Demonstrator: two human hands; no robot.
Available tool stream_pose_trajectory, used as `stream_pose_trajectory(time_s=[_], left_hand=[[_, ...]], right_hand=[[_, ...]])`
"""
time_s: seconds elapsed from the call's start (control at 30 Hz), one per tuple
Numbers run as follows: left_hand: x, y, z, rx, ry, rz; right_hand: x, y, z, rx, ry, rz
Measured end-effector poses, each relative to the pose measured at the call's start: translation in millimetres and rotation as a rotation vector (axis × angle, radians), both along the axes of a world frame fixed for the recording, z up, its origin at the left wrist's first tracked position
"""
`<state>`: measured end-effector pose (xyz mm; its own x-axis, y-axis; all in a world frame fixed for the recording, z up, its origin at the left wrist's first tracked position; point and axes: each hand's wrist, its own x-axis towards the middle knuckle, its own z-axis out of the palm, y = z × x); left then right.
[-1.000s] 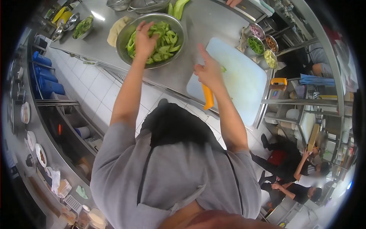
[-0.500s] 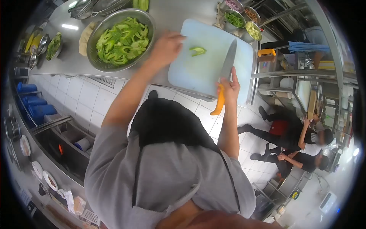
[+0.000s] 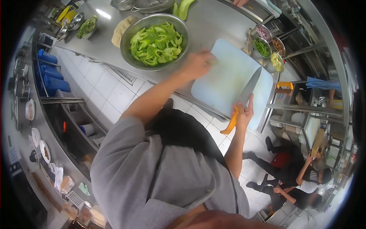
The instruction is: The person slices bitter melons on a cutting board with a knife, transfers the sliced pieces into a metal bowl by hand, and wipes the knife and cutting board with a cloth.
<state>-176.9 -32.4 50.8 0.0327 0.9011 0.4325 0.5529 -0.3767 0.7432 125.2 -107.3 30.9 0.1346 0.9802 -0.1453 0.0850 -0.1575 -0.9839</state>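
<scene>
My right hand (image 3: 244, 112) grips a chef's knife by its orange handle (image 3: 230, 124). The blade (image 3: 251, 87) lies slanted over the pale blue cutting board (image 3: 225, 76), its tip toward the far right. Over the board's left edge is my left hand (image 3: 200, 64), slightly blurred, with its fingers curled together around what seems to be a green vegetable slice, mostly hidden. Left of that hand, a perforated metal colander (image 3: 127, 53) holds a heap of crescent-shaped green slices (image 3: 156, 44) that look like bitter melon.
Small bowls of chopped onion (image 3: 263, 32), green pieces (image 3: 262, 47) and pale yellow pieces (image 3: 277, 62) stand beyond the board. Green vegetable halves (image 3: 185, 8) lie behind the colander, a beige cloth (image 3: 121, 32) to its left. Two people (image 3: 293, 164) are at the right.
The single green slice has gone from the board, and my left hand's fingers are now curled. The knife stays in my right hand. The whole view has shifted down and right.
</scene>
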Motion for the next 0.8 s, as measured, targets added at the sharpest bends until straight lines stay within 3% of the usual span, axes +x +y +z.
stream_pose_trajectory(time_s=[0.1,0.17,0.23,0.33,0.43,0.53,0.73,0.8], left_hand=[[-69.6,-4.2,28.6,0.089,-0.031,0.197],[-134.7,11.7,15.1,0.042,-0.024,0.097],[-185.4,20.0,9.1,0.229,0.329,0.283],[-218.8,15.3,3.1,-0.066,0.527,0.43],[-219.4,0.8,26.7,-0.333,0.371,0.315],[-228.1,-6.5,24.4,-0.418,0.416,0.235],[-233.2,-19.4,21.1,-0.233,0.424,0.185],[-233.2,-24.0,16.9,-0.049,0.451,0.193]], right_hand=[[-0.9,1.2,0.3,0.0,-0.022,0.007],[-2.4,0.6,2.0,-0.007,-0.031,0.005],[-7.0,3.6,4.9,-0.015,-0.036,-0.001],[-17.4,8.8,-5.3,0.073,0.037,-0.026],[-31.4,9.9,4.1,0.029,0.022,-0.055],[-28.7,11.6,-2.9,0.034,0.009,-0.053],[-49.7,11.6,8.1,0.041,0.003,-0.041],[-62.8,14.9,2.6,0.034,0.075,-0.044]])
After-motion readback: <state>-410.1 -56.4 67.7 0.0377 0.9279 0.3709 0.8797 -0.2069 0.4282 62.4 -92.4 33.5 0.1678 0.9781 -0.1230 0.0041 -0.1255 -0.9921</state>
